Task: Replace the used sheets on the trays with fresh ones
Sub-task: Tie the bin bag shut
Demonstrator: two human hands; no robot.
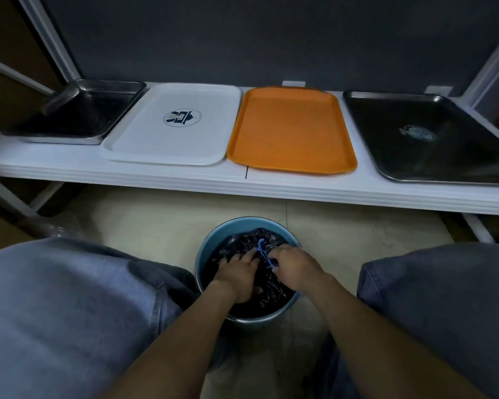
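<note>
- Head view: a dark grey wall (271,38) fills the space behind the orange tray (291,131), with pale frame posts slanting at both far sides.
- A long white table (185,180) carries the orange tray, and its front edge runs just in front of it.
- A pale tiled floor (156,220) lies below and in front of the orange tray.
- Two knees in blue jeans, left (55,298) and right (444,298), sit nearer the camera than the orange tray and hide much of the floor.
- A dark tray (386,145) with a faint mark lies to the right of the orange tray, close but apart.
- A white tray (170,145) lies just left of the orange tray, nearly touching, and a steel tray (55,138) sits further left.
- A blue bucket (213,234) stands on the floor in front of the orange tray, between the knees.
- A black bag (268,286) fills the bucket, with its top gathered.
- The left hand (236,272) has bent fingers gripping the bunched plastic.
- The right hand (294,266) pinches a blue drawstring (261,249) at the bag's neck.
- A round dark emblem (182,117) marks the middle of the white tray.
</note>
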